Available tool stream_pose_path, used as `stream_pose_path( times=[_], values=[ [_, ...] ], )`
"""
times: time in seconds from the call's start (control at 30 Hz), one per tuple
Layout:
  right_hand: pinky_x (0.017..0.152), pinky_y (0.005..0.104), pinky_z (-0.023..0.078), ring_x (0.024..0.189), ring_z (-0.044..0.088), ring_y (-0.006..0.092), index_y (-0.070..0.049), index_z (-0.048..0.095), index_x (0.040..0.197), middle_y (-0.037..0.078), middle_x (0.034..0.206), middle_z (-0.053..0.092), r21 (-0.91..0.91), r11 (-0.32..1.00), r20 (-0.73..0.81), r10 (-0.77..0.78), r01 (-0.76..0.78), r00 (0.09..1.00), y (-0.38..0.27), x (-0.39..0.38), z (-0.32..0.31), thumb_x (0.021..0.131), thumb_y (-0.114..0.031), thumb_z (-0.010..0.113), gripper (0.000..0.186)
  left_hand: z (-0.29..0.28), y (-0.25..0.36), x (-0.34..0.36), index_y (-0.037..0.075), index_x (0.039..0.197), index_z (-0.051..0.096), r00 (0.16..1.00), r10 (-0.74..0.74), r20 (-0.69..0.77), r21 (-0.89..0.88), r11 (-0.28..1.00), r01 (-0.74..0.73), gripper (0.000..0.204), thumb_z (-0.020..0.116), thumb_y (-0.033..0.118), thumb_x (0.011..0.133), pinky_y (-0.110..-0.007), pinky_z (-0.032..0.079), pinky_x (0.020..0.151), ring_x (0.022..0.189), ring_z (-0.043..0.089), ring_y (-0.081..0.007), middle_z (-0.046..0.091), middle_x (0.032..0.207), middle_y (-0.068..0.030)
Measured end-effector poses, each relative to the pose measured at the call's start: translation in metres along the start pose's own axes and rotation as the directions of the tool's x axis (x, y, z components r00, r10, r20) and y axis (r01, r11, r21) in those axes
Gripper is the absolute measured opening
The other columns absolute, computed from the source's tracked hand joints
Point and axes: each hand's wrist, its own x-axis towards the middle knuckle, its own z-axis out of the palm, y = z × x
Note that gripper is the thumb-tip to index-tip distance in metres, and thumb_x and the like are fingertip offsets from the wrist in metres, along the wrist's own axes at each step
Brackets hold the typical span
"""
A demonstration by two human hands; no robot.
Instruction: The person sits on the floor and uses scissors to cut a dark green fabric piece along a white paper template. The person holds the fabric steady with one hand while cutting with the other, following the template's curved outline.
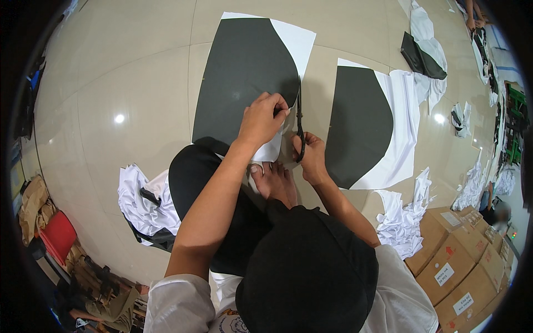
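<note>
Left hand (262, 119) and right hand (312, 154) work at the right edge of a large dark-grey sheet with white margins (239, 83), lying on the glossy beige tiled floor (150, 72), its long axis running away from the person, as do the slim black scissors (300, 119), tips foremost. Bunched left fingers pinch the sheet's edge; the right hand curls round the scissor handles. Smooth grey bulges rightward in a curve

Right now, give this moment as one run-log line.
left hand: pinching white-edged dark-grey sheet; right hand: holding long black scissors; scissors: beside sheet's right edge
</note>
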Motion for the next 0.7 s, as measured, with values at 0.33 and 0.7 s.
stream_pose_path(
  times=[0.33, 0.7],
  values=[
    [0.051, 0.0265, 0.041, 0.056, 0.052, 0.0075, -0.005, 0.064, 0.084, -0.002, 0.071, 0.06, -0.045, 0.999, -0.005, 0.007, -0.008, 1.0, 0.002, 0.001, -0.007, 0.091, -0.014, 0.078, 0.018, 0.001, -0.002, 0.001, 0.004, 0.101, 0.072, 1.0, 0.026, -0.011, 0.022, 0.999, -0.026, 0.016, 0.077, 0.018, 0.095, -0.044, 0.054, 0.082, 0.086, 0.066, -0.029, 0.067, 0.095, -0.0109],
    [0.05, 0.0265, 0.039, 0.055, 0.053, 0.0081, -0.005, 0.065, 0.084, -0.001, 0.069, 0.06, -0.08, 0.996, 0.011, 0.035, -0.034, 0.999, -0.011, 0.0, -0.01, 0.09, -0.022, 0.079, 0.023, 0.0, -0.002, 0.0, 0.005, 0.102, 0.073, 1.0, 0.009, -0.005, 0.009, 1.0, -0.009, 0.015, 0.077, 0.018, 0.096, -0.042, 0.055, 0.082, 0.087, 0.068, -0.0286, 0.068, 0.097, -0.0111]
  ],
)
